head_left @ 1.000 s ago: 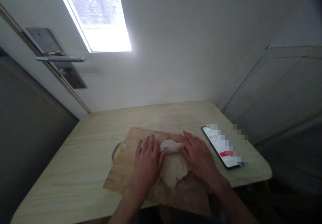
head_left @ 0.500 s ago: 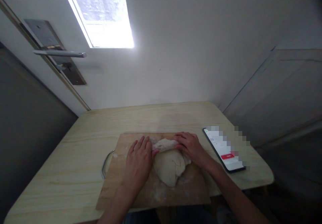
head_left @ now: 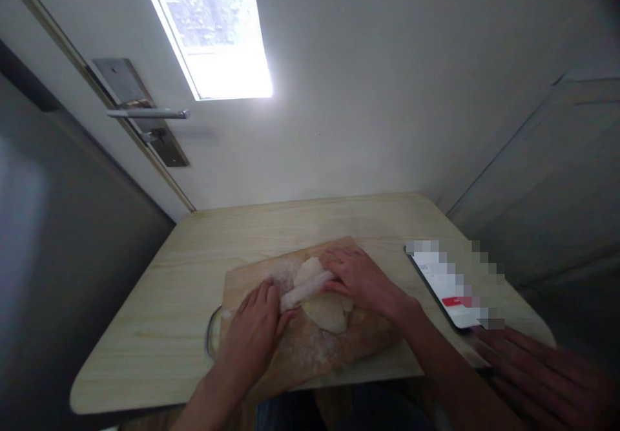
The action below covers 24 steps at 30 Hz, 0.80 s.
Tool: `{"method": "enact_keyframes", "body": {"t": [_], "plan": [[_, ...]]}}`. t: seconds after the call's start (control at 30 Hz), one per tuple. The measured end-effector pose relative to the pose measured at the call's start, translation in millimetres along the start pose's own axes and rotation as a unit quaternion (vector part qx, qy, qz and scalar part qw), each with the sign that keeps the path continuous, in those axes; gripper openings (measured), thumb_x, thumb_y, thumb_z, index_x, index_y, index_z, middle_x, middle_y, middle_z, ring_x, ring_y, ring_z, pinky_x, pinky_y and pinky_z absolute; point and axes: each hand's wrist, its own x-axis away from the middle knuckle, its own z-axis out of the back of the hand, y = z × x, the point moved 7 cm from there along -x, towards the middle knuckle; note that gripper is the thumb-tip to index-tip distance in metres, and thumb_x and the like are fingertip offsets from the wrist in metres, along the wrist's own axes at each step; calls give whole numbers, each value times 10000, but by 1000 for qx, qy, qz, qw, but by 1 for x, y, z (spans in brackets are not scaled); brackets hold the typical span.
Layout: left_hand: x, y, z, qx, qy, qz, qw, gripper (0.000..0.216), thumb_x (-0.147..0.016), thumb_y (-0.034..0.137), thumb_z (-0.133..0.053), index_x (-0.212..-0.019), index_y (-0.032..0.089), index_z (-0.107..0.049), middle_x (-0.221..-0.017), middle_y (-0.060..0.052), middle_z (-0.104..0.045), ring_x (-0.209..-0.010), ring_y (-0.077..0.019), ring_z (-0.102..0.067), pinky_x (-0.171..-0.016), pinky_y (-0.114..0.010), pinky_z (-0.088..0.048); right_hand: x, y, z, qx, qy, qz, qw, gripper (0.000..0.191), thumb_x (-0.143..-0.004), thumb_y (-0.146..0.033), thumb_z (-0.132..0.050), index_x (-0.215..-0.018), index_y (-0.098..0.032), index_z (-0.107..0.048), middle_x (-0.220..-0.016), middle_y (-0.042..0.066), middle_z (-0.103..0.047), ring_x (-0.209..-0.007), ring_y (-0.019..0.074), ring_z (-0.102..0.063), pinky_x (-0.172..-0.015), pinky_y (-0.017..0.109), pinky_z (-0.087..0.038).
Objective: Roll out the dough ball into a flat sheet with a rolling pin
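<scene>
A pale lump of dough (head_left: 323,309) lies on a floured wooden board (head_left: 310,347) on the light wooden table (head_left: 159,327). My left hand (head_left: 254,334) rests on the board at the dough's left end, fingers pressed against the folded edge. My right hand (head_left: 363,279) lies over the dough's far right side, fingers curled onto its folded top. Both hands press the dough from either side.
A phone (head_left: 450,285) with a lit screen lies on the table right of the board. Another person's hand (head_left: 542,373) reaches in at the lower right, near the phone. A door with a metal handle (head_left: 148,114) and a bright window pane stands behind the table.
The board and dough have turned anticlockwise and the dough is folded tighter. Both hands moved with it. A second person's hand has come in at the lower right.
</scene>
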Motion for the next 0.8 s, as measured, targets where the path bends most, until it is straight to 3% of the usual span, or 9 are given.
{"method": "enact_keyframes", "body": {"t": [0.13,0.27,0.37,0.57,0.8], "plan": [[2,3,-7,-24,47,6,999,430,-787,408,-379,-1094,112,-430,-1216,-166,-418,-1127,-272,-373,-871,-413,-361,-3,1,-5,18,1,-57,998,459,-827,-444,-255,-1128,-176,-474,-1130,86,-521,-1040,191,-442,-874,347,-296],[-10,-2,-3,-42,72,30,996,555,-783,491,-328,-1219,148,-334,-1286,-138,-338,-1180,-276,-292,-913,-437,-303,-11,4,-11,44,30,-87,995,473,-844,-425,-179,-1172,-202,-436,-1203,60,-466,-1127,190,-362,-953,399,-179],[-21,-10,-5,-31,49,35,998,544,-791,501,-298,-1210,160,-360,-1287,-125,-343,-1183,-267,-290,-919,-426,-297,-20,8,-17,55,35,-95,993,489,-842,-434,-152,-1209,-215,-390,-1249,56,-412,-1167,189,-308,-966,424,-122],[-43,-31,-20,19,-15,55,998,533,-813,491,-241,-1221,165,-346,-1292,-125,-334,-1195,-257,-267,-922,-432,-278,-47,19,-26,68,14,-112,991,518,-825,-470,-171,-1243,-215,-339,-1295,79,-341,-1195,209,-255,-957,436,-136],[-73,-63,-37,66,-34,120,990,528,-843,447,-166,-1207,117,-360,-1269,-147,-362,-1187,-247,-285,-919,-416,-272,-83,37,-38,52,-23,-124,991,574,-813,-502,-170,-1276,-178,-267,-1326,118,-270,-1215,240,-192,-942,477,-135]]}}
